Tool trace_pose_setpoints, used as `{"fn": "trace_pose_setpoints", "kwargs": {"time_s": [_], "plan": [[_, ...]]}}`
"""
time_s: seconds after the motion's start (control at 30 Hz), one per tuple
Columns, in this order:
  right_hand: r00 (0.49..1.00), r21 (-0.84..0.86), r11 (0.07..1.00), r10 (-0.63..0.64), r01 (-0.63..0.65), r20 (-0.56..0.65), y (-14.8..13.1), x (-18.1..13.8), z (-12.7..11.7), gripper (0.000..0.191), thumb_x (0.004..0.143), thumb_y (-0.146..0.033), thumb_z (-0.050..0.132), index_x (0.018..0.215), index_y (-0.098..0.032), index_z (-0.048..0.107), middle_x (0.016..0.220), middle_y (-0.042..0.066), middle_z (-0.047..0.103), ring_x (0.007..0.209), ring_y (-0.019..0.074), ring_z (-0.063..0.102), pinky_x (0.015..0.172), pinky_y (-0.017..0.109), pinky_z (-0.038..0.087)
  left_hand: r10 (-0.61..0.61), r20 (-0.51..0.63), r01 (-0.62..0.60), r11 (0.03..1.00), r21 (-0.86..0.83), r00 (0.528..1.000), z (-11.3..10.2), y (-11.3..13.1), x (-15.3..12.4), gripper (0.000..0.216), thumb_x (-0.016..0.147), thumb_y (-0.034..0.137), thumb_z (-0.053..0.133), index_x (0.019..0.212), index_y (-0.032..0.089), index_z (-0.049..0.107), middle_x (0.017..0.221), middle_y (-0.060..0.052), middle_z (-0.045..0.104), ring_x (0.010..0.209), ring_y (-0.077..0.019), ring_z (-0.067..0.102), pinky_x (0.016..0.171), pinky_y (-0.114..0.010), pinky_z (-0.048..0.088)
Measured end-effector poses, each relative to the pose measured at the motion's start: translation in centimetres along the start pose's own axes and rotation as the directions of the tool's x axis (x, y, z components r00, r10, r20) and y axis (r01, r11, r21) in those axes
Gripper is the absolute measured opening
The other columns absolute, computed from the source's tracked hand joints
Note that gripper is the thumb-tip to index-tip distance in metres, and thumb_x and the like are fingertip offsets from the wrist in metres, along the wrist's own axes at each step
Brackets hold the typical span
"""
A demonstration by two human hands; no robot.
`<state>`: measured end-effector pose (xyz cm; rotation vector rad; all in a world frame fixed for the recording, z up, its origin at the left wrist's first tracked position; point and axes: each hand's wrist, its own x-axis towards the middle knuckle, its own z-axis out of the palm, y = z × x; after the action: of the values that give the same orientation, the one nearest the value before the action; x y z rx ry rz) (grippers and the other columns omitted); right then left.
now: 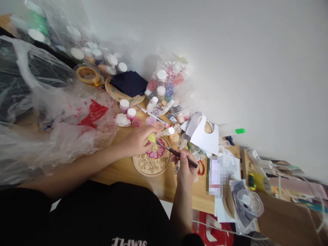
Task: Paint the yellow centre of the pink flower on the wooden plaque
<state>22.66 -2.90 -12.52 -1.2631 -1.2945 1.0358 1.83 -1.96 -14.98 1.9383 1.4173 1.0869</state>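
Indeed, I count one round wooden board on the table, bearing one pink flower. The left hand is pinching one small yellow thing; the right hand is grasping one dark-handled tool, its tip at the flower. Two pink jars have white lids. The board lies between both hands, its upper left edge beneath the left one.

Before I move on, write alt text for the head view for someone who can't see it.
A person's right hand holds a dark-handled tool over a pink flower on a round disc, while the left hand holds a small yellow item nearby. Jars and plastic bags crowd the wooden table.
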Motion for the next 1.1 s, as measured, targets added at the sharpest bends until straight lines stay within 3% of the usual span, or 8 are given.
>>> {"fn": "trace_pose_setpoints", "kwargs": {"time_s": [0.23, 0.53, 0.8, 1.1], "plan": [[0.994, 0.197, 0.976, 0.107, -0.099, -0.031, 1.3, 0.3, 0.7, 0.025, 0.081, -0.04, 0.066, 0.073, -0.017, 0.07, 0.052, -0.001, 0.066, 0.04, 0.0113, 0.054, 0.042, 0.025, 0.041, 0.112, -0.082, -0.108, 0.993, 0.053, 0.99, 0.3, -0.4, 0.0, 0.027, 0.079, 0.011, 0.057, 0.105, 0.018, 0.052, 0.098, -0.004, 0.066, 0.09, -0.0171, 0.065, 0.077, -0.028, 0.051], [0.956, 0.272, 0.925, 0.289, -0.266, -0.049, 1.3, 0.0, 1.6, 0.025, 0.078, -0.042, 0.064, 0.071, -0.018, 0.066, 0.053, 0.0, 0.067, 0.042, 0.0124, 0.057, 0.04, 0.025, 0.037, 0.088, -0.053, -0.084, 0.994, 0.075, 0.995, 0.2, -0.3, 0.0, 0.031, 0.075, 0.007, 0.059, 0.104, 0.018, 0.054, 0.102, -0.003, 0.067, 0.095, -0.0178, 0.065, 0.08, -0.028, 0.052], [0.965, 0.286, 0.934, 0.246, -0.213, -0.086, 1.3, 0.5, 1.5, 0.03, 0.074, -0.048, 0.065, 0.07, -0.018, 0.064, 0.048, -0.002, 0.063, 0.039, 0.0124, 0.055, 0.036, 0.024, 0.034, 0.058, -0.066, -0.055, 0.997, 0.049, 0.996, 0.2, -0.3, 0.0, 0.025, 0.082, 0.015, 0.059, 0.106, 0.019, 0.054, 0.103, -0.004, 0.067, 0.096, -0.018, 0.065, 0.082, -0.03, 0.052], [0.973, 0.215, 0.971, 0.142, -0.102, -0.18, 1.4, -0.7, -0.7, 0.021, 0.075, -0.038, 0.067, 0.07, -0.018, 0.064, 0.05, -0.003, 0.061, 0.042, 0.0109, 0.052, 0.041, 0.023, 0.035, 0.025, -0.098, -0.021, 0.999, 0.04, 0.995, 0.1, -0.4, -0.1, 0.029, 0.084, 0.019, 0.058, 0.112, 0.018, 0.051, 0.107, -0.005, 0.066, 0.088, -0.016, 0.065, 0.075, -0.028, 0.052]]}}
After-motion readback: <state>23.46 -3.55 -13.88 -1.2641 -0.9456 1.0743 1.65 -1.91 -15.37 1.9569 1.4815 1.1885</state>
